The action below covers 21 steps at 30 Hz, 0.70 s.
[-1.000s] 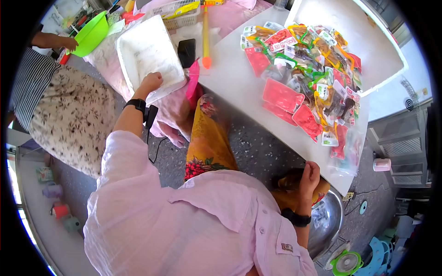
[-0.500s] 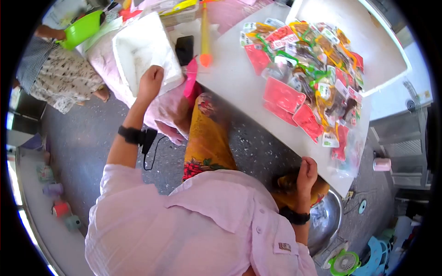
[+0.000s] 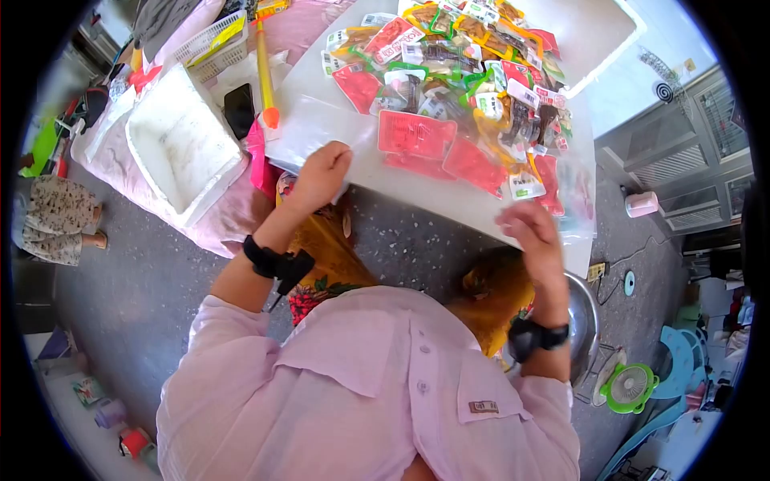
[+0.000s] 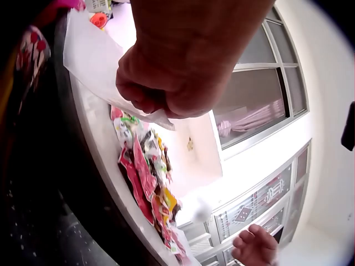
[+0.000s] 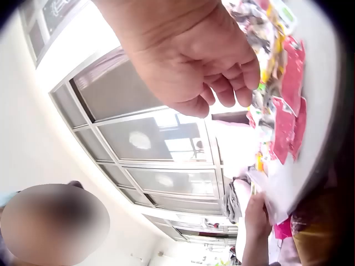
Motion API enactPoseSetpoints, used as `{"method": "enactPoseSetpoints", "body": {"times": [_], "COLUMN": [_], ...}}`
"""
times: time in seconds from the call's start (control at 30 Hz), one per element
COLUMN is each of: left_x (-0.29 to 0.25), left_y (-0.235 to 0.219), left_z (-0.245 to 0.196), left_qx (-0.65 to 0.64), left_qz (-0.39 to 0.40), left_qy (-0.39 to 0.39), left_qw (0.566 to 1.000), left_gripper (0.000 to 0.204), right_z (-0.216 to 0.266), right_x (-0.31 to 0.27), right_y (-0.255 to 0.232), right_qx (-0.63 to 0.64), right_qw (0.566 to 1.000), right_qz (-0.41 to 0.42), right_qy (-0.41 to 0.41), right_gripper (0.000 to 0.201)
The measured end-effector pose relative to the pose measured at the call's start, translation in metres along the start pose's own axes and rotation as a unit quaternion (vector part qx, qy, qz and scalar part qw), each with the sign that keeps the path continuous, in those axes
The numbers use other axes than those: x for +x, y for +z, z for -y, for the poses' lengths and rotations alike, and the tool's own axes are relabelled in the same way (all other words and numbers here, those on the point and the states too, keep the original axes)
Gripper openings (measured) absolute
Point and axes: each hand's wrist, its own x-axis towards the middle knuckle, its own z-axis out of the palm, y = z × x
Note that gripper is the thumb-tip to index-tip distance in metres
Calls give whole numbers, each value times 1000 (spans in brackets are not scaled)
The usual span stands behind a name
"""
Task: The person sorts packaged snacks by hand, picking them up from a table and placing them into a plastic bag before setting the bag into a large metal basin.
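Observation:
Clear plastic film [image 3: 301, 120] lies over the table's left corner, and my left hand [image 3: 325, 172] grips its edge; the left wrist view shows the curled fingers [image 4: 144, 91] on the translucent sheet [image 4: 91, 55]. My right hand [image 3: 536, 232] hovers at the table's front edge with loosely bent fingers, holding nothing; its palm [image 5: 194, 61] faces the right wrist camera. Beyond both hands, a heap of sealed food packets [image 3: 457, 72] covers much of the white table [image 3: 353, 152], with red packets [image 3: 417, 135] nearest me.
Left of the table are a white foam box [image 3: 180, 144], a black phone [image 3: 239, 111], a yellow tube [image 3: 263, 68] and a white basket [image 3: 220, 52]. A large foam box [image 3: 597, 40] stands behind the packets. A metal basin [image 3: 584, 321] is low at the right.
My left hand has moved right from the foam box to the table corner and has taken hold of the film. My right hand has risen and its fingers have loosened. The head view has shifted.

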Motion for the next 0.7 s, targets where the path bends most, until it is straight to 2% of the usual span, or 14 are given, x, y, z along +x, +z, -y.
{"method": "enactPoseSetpoints", "body": {"times": [0.03, 0.07, 0.1, 0.2, 0.27, 0.33, 0.43, 0.47, 0.53, 0.6, 0.63, 0.7], "left_x": [-2, -4, -7, -17, -22, -27, -30, -28, -26, -27, -27, -36], "left_y": [7, 13, 19, 35, 41, 45, 49, 49, 45, 41, 39, 43], "left_z": [-3, -5, -7, -14, -18, -21, -19, -16, -5, 2, 2, -14], "left_qx": [2, 7, 9, -6, -27, -54, -86, -176, -347, -346, -344, -170], "left_qz": [4, 18, 33, 75, 94, 110, 78, 84, 94, 118, 130, 105], "left_qy": [9, 7, 5, -20, -51, -87, -64, -140, -286, -266, -257, -134], "left_qw": [1000, 1000, 999, 997, 994, 989, 991, 971, 888, 892, 894, 971], "left_gripper": [14, 14, 14, 15, 15, 15, 16, 17, 19, 21, 23, 25], "right_z": [-19, -32, -43, -69, -72, -73, -81, -91, -91, -86, -90, -101], "right_x": [10, 24, 38, 61, 72, 76, 79, 81, 81, 80, 81, 85], "right_y": [17, 34, 49, 95, 116, 123, 124, 122, 119, 127, 131, 137], "right_qx": [88, 72, 81, 146, 133, 129, 144, 151, 175, 214, 218, 227], "right_qw": [995, 991, 991, 985, 985, 983, 980, 980, 976, 966, 966, 966], "right_qz": [-29, -48, -17, -8, 7, 22, 41, 47, 31, -6, 7, 34], "right_qy": [44, 102, 104, 94, 114, 128, 128, 120, 124, 147, 139, 122], "right_gripper": [19, 20, 20, 23, 22, 20, 15, 14, 12, 10, 10, 9]}}
